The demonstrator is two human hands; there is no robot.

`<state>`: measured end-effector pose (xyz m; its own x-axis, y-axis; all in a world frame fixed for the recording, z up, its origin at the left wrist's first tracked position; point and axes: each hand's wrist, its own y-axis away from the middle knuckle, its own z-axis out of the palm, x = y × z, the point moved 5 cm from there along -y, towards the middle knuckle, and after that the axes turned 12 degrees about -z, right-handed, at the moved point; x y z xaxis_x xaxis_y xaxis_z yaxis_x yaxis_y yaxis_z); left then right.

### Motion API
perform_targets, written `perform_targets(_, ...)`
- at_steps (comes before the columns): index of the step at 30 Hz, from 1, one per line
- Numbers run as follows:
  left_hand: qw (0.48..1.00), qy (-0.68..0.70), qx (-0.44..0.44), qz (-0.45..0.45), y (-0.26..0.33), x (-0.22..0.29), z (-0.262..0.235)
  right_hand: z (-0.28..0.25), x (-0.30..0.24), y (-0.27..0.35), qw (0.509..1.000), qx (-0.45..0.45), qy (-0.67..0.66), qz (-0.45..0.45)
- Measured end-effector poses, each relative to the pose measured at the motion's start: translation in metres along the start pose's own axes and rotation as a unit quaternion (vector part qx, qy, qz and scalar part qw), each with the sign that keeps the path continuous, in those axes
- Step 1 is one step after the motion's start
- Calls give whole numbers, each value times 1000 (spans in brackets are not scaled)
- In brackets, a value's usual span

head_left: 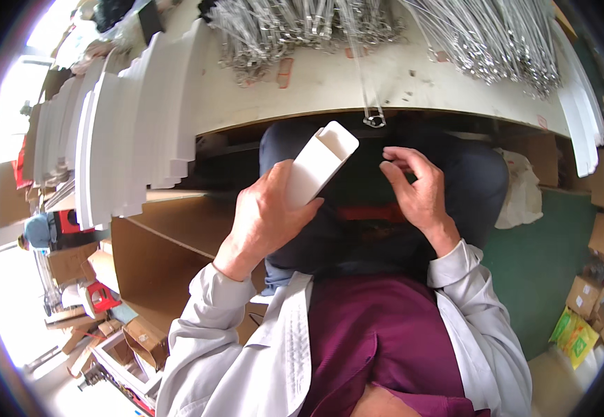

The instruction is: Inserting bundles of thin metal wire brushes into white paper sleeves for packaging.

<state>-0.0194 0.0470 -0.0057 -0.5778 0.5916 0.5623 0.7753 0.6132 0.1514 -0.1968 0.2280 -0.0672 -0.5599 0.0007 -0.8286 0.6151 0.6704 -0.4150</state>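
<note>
My left hand (267, 215) is wrapped round a slim white carton (310, 174), held tilted above my lap with its far end open and the end flap raised. My right hand (419, 186) hovers to the right of the carton, apart from it, fingers curved and nothing seen in them. Between the hands and a little farther off, a thin cable with a metal end (373, 121) hangs over the table's front edge. More grey cables with shiny metal ends (302, 31) lie in a bundle at the back of the table, and a second bundle (500, 48) lies to its right.
The pale table (330, 87) runs across in front of my knees. Stacked white cartons (132, 125) stand at its left end, and more white cartons (580, 104) at its right. A large open cardboard box (156, 257) stands by my left arm. A white plastic bag (521, 191) hangs at the right.
</note>
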Motion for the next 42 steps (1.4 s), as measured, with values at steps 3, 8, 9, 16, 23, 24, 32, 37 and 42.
perform_targets(3, 999, -36, 37, 9, -3, -4, -13, 3, 7, 3, 1000, -15, -2, 1)
perform_targets(8, 994, -100, 33, 33, -3, -4, -46, 19, 30, 22, 998, -35, -18, 47)
perform_targets(9, 993, -105, 37, 29, -5, -2, -53, 20, 35, 26, 998, -39, -15, 57)
perform_targets(16, 973, -143, 177, -42, -23, -24, -100, 24, 52, 40, 994, -67, -13, 86)
perform_targets(23, 987, -131, 95, -1, -30, -16, -77, 31, 58, 43, 988, -110, 0, 108)
perform_targets(24, 990, -121, 69, -3, -33, -17, -68, 32, 57, 43, 988, -126, 20, 89)
perform_targets(32, 973, -220, 70, 13, -68, -6, -42, 34, 58, 44, 980, -154, 38, 117)
perform_targets(37, 966, -255, 43, 6, -87, 10, -34, 37, 64, 47, 980, -159, 39, 115)
perform_targets(42, 960, -271, 46, 59, -106, 31, -26, 43, 69, 49, 976, -185, 54, 105)
